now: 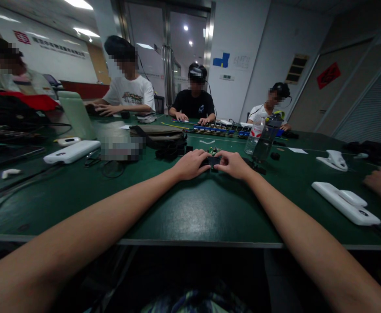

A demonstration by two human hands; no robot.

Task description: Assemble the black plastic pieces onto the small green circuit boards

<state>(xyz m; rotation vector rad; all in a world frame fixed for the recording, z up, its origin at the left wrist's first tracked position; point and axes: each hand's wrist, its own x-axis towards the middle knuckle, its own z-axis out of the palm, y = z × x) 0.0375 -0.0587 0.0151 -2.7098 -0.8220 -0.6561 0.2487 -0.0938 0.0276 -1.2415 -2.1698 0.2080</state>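
Nearby, bottles [253, 138]; fingers [203, 154] on black part [214, 162]

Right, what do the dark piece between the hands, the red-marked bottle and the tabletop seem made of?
Dark piece: perhaps matte plastic, from its dull black face; too small for certainty.
Bottle: probably clear, glossy plastic, being see-through.
Tabletop: perhaps laminate or paint, semi-gloss, given its soft sheen.

Head view — forward, down across table [190, 213]
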